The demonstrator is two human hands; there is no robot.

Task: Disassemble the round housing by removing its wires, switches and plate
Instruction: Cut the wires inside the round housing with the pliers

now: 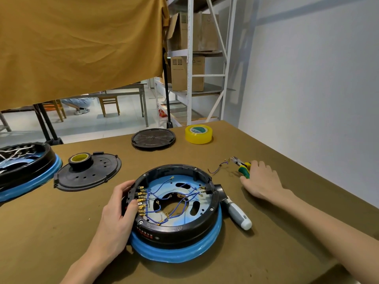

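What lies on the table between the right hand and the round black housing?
In the head view, a loose cut blue wire lies between the right hand and the round black housing; nearer, the grey-handled screwdriver rests against the housing.

Bright, even room light from above. Soft short shadows sit under the round housing (176, 210) & both arms. Small shine on the yellow tape roll (198, 133) behind it. Pic sharp near the housing, lines bend w/ wide lens at edges.

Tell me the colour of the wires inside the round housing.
Blue, with brass-coloured terminals; the wires show clearly in the head view.
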